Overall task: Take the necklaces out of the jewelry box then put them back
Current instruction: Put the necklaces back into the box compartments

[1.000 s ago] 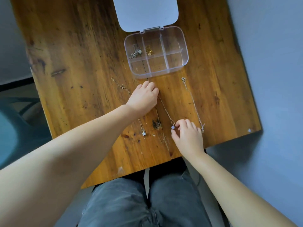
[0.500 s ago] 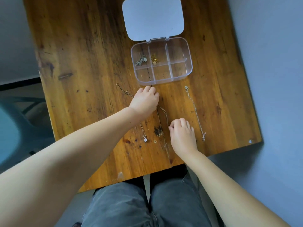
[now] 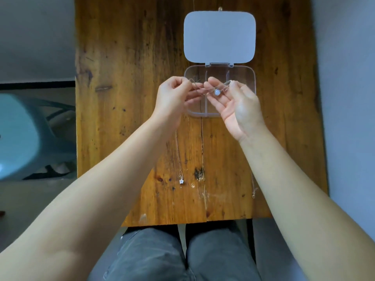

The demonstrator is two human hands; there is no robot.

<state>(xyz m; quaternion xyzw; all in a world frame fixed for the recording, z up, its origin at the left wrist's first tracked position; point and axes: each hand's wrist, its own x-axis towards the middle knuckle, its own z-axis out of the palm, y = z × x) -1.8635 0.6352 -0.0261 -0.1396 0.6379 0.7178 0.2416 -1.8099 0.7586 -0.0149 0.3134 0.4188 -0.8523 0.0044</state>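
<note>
A clear jewelry box [image 3: 251,78] with dividers lies on the wooden table [image 3: 129,78], its white lid [image 3: 219,36] flipped open behind it. Both hands hover above the box. My left hand [image 3: 172,98] pinches one end of a thin chain; my right hand [image 3: 237,104], palm up, pinches the other end. The necklace's round pale bead pendant [image 3: 217,92] hangs between them. A second necklace with a small flower pendant [image 3: 181,181] lies on the table nearer me. A third chain [image 3: 254,191] shows beside my right forearm, mostly hidden.
The table's near edge [image 3: 182,223] is just above my knees in grey trousers [image 3: 162,256]. A teal chair [image 3: 22,136] stands left of the table. A grey wall [image 3: 349,98] runs along the right side.
Both hands have lifted the bead necklace off the table and carried it away from me, over the box. The camera view has shifted, bringing the box closer to centre.
</note>
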